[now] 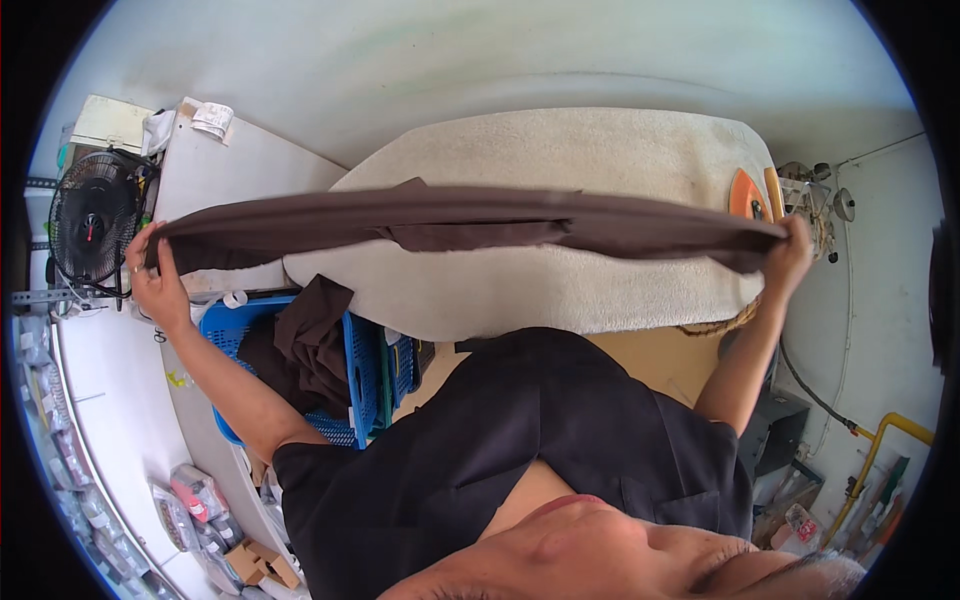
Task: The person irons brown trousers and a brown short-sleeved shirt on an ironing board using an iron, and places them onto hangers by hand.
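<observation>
A long piece of dark brown fabric is stretched sideways between my two hands, above a pale padded ironing table. My left hand grips its left end, close to a black fan. At the other end, my right hand holds the cloth bunched in closed fingers. A slit or fold with a loose flap shows near the fabric's middle. Behind my right hand, an iron with an orange soleplate rests on the table's right end, partly hidden by the cloth.
A blue plastic basket holding crumpled dark brown fabric stands below my left forearm. The black fan is at far left, beside a white surface with papers. A yellow pipe and a dark metal box are at right.
</observation>
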The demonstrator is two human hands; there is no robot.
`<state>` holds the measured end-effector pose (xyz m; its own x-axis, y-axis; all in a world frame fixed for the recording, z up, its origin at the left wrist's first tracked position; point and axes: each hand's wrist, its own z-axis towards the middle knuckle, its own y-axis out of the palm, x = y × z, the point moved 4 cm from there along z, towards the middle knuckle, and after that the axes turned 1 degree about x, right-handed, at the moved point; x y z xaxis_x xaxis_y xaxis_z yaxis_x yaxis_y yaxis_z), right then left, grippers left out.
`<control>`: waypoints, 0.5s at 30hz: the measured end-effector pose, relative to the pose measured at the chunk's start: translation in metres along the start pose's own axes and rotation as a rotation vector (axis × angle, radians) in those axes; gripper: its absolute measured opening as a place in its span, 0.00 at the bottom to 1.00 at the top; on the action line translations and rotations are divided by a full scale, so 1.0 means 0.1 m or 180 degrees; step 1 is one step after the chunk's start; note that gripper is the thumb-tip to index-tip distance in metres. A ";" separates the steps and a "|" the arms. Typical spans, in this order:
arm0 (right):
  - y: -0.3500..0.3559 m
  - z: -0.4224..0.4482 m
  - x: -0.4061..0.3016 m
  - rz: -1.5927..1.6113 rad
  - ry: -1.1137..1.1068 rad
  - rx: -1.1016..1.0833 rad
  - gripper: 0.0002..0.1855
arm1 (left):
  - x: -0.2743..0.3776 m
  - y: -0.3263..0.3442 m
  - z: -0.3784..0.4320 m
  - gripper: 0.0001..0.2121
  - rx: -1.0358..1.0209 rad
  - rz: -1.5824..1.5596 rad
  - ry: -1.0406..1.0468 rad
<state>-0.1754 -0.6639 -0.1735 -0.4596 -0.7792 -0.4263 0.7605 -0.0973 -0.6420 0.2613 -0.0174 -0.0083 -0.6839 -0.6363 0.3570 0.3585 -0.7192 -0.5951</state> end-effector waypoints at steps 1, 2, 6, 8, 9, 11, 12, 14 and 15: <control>-0.09 0.16 -0.08 -0.0013 -0.0002 -0.0005 0.10 | -0.05 0.04 0.03 0.09 -0.0189 0.0444 0.0101; -0.08 0.27 -0.10 -0.0020 -0.0008 -0.0031 0.10 | -0.11 0.13 0.04 0.09 -0.0205 0.0447 0.0079; 0.50 0.47 0.17 -0.0668 -0.0266 -0.0804 0.10 | -0.64 1.14 -0.19 0.12 -0.1711 0.0246 -0.0751; 1.08 0.31 0.27 -0.1545 -0.0280 -0.1293 0.14 | -0.73 1.56 -0.54 0.13 -0.1805 0.0510 -0.0151; 1.22 0.17 0.16 -0.1418 -0.0313 -0.1279 0.15 | -0.58 1.77 -0.69 0.13 -0.1797 0.0488 0.0108; 1.51 -0.12 -0.21 -0.0842 -0.0255 -0.1336 0.17 | 0.00 2.22 -1.04 0.11 -0.1896 0.0111 0.0168; 1.66 -0.28 -0.46 -0.0354 -0.0192 -0.1411 0.18 | 0.19 2.43 -1.27 0.09 -0.2362 -0.0183 -0.0046; 1.83 -0.62 -1.06 0.0406 -0.0728 -0.1417 0.17 | 0.58 2.71 -1.71 0.07 -0.3127 -0.0677 0.0251; 1.90 -0.80 -1.32 0.0695 -0.0662 -0.1587 0.17 | 0.70 2.80 -1.94 0.07 -0.3249 -0.0847 0.0280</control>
<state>-0.0070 -0.5300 -0.2898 -0.1783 -0.8586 -0.4806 0.4966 0.3432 -0.7973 0.1900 -0.2091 -0.2895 -0.7202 -0.4409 0.5357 -0.4858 -0.2309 -0.8430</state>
